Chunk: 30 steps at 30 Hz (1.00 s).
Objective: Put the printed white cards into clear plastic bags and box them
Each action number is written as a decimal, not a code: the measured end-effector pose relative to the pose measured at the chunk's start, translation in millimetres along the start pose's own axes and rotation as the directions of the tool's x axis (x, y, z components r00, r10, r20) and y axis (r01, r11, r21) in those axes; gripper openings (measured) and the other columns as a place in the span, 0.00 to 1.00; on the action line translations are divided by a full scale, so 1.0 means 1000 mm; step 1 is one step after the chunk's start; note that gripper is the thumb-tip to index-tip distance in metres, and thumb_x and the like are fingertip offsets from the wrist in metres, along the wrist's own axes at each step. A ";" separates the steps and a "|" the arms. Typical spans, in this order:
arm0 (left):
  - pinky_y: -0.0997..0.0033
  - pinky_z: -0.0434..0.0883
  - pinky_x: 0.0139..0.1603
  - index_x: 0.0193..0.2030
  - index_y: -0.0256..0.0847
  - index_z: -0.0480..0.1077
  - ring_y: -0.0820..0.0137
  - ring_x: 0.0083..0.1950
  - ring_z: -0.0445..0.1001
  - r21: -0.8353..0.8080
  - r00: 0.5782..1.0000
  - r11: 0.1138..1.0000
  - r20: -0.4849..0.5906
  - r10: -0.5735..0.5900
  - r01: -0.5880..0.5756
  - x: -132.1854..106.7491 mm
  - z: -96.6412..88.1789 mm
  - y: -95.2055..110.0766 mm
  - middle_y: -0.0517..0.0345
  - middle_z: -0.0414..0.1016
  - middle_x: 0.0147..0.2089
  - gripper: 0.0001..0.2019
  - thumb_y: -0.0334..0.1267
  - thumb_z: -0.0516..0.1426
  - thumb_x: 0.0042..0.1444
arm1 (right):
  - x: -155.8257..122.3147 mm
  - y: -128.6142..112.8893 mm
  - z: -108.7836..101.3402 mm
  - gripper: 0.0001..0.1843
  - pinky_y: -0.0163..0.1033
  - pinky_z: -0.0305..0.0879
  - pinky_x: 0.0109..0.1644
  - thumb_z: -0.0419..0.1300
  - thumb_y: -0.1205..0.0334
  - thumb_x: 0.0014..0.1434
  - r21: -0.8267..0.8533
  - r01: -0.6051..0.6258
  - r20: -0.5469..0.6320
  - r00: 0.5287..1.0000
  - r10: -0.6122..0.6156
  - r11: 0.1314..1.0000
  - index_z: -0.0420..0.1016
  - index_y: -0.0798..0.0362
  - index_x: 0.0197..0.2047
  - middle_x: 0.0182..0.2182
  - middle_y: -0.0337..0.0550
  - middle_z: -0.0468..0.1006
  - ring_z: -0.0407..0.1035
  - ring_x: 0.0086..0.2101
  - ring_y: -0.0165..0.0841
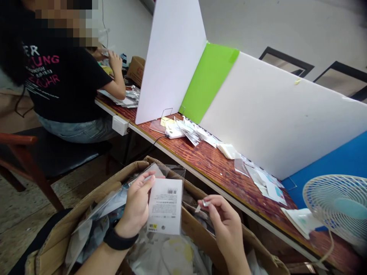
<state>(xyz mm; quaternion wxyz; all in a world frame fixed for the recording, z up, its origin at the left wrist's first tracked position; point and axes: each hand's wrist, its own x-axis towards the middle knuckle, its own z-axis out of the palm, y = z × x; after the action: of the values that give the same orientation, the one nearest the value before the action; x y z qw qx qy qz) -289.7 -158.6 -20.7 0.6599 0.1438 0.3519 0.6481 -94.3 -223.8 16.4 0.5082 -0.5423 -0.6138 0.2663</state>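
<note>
My left hand [139, 204] is closed on the left edge of a white printed card in a clear sleeve [165, 206]. Text, a barcode and a small yellow mark show on the card, which appears upside down to me. To the right, apart from the card, my right hand [223, 221] pinches a small whitish strip [202, 205] between thumb and fingers; its exact kind is too small to tell. Both hands are above an open cardboard box [54, 233] filled with plastic-wrapped packets [172, 256].
A wooden table [197, 162] runs beyond the box, with packets and cards [190, 131] along its back. White divider panels [172, 57] stand on it. A fan [338, 210] is at the right. Another person [65, 76] sits at the left on a chair [23, 143].
</note>
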 end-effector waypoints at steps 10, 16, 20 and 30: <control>0.75 0.71 0.27 0.39 0.39 0.66 0.68 0.29 0.77 -0.010 1.000 1.000 0.003 0.025 -0.025 0.002 -0.002 -0.003 0.58 0.78 0.28 0.15 0.37 0.63 0.45 | -0.017 -0.023 0.003 0.12 0.30 0.64 0.32 0.62 0.65 0.49 -0.418 0.027 0.717 0.624 0.311 0.908 0.79 0.46 0.39 0.29 0.39 0.79 0.71 0.29 0.32; 0.73 0.72 0.30 0.39 0.37 0.67 0.66 0.31 0.77 0.009 0.999 1.000 0.050 0.012 -0.012 -0.006 0.003 -0.004 0.55 0.79 0.30 0.15 0.39 0.63 0.46 | -0.010 -0.011 0.005 0.21 0.29 0.55 0.19 0.50 0.50 0.61 -0.266 -0.291 0.395 0.837 0.380 0.919 0.75 0.56 0.29 0.16 0.36 0.68 0.63 0.16 0.26; 0.70 0.73 0.32 0.40 0.36 0.67 0.66 0.31 0.77 0.064 0.985 0.996 0.158 -0.071 0.061 -0.020 0.011 -0.011 0.52 0.79 0.32 0.13 0.40 0.61 0.50 | -0.001 -0.007 0.011 0.19 0.37 0.68 0.39 0.60 0.50 0.54 -0.004 -0.258 0.125 0.958 0.257 0.966 0.73 0.53 0.45 0.36 0.46 0.78 0.72 0.36 0.36; 0.73 0.70 0.34 0.37 0.33 0.74 0.70 0.31 0.75 0.387 0.835 0.901 0.415 -0.362 0.198 -0.023 0.004 -0.011 0.51 0.79 0.31 0.11 0.37 0.61 0.49 | -0.002 0.009 -0.005 0.12 0.38 0.68 0.37 0.65 0.54 0.49 0.063 -0.322 -0.052 0.944 0.325 0.945 0.81 0.52 0.34 0.32 0.45 0.81 0.73 0.33 0.37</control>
<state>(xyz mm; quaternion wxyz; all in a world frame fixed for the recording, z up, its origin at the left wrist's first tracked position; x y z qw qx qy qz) -276.4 -180.6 -18.5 0.7813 0.3529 0.2986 0.4194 -86.4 -224.6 9.6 0.4907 -0.6298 -0.4931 0.3456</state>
